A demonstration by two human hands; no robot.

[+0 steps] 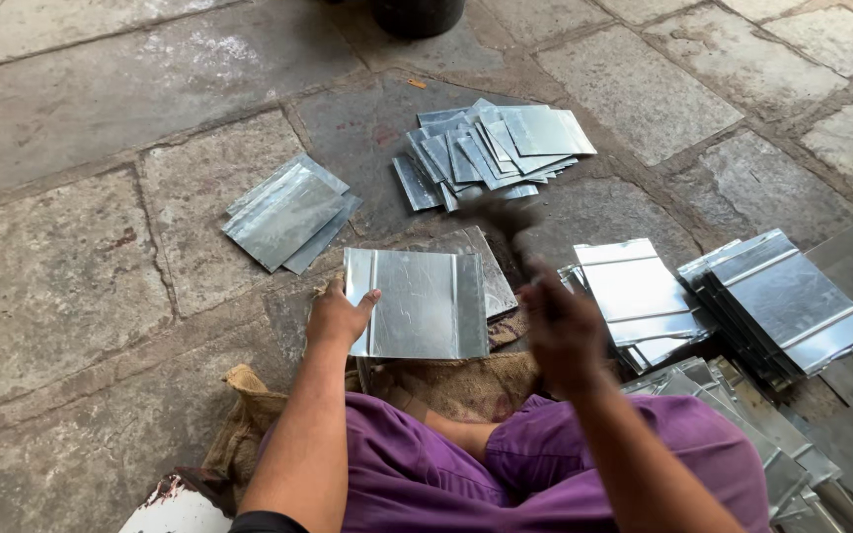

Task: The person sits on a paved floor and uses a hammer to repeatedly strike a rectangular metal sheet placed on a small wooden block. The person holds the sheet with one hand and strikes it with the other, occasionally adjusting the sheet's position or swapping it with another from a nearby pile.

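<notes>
Left hand [340, 316] lay flat, fingers spread, pinning the ribbed metal sheet [417, 304] by its left edge on the stone floor [61, 286]. Right hand [560, 331] gripped a blurred hammer [501, 219], raised. Judgement: keep pinning fingers outside the strike line; strike squarely.

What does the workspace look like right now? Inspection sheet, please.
Surface: stone-slab floor, worn, with sacking under the work spot.
Job's things: ribbed metal sheet lying flat; a dark, motion-blurred tool raised over it.
Clutter: flat sheet stack at left, fanned pile beyond, ribbed stacks at right.
Grippers: left hand pressing the sheet's left edge; right hand blurred, gripping the tool's handle.
Cables: nothing seen.
Surroundings: dark container at top edge; purple clothing over the knees.
</notes>
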